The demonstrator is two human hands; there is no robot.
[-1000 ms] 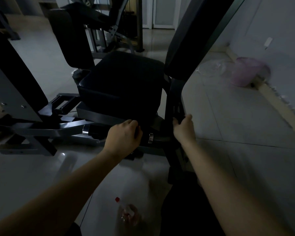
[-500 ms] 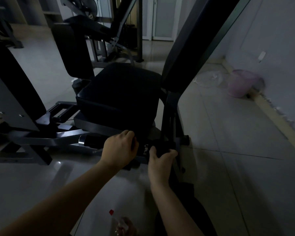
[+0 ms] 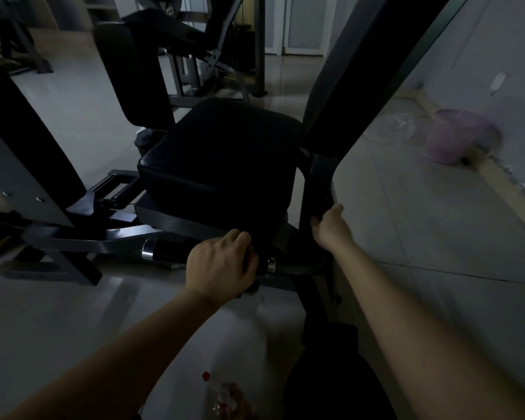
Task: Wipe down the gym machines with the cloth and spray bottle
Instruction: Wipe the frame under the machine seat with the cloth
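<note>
A gym machine with a black padded seat (image 3: 222,165) and a tilted backrest (image 3: 361,71) fills the middle of the view. My left hand (image 3: 222,265) grips a black handle with chrome ends (image 3: 164,250) just below the seat. My right hand (image 3: 331,227) is at the dark upright post (image 3: 315,183) under the backrest. Its thumb and fingers curl round something dark that looks like a cloth; the dim light hides its edges. A clear spray bottle (image 3: 225,398) with a red nozzle lies on the floor between my arms.
A grey frame arm with a black pad (image 3: 22,153) stands at left. More machines (image 3: 194,50) stand behind the seat. A pink bucket (image 3: 455,137) and a clear plastic bag (image 3: 397,125) sit by the right wall. My dark-clothed knee (image 3: 331,374) is near the post's base.
My right hand slid down and left along the post to its base, then came back up and right to the post under the backrest. My left hand stayed on the handle.
</note>
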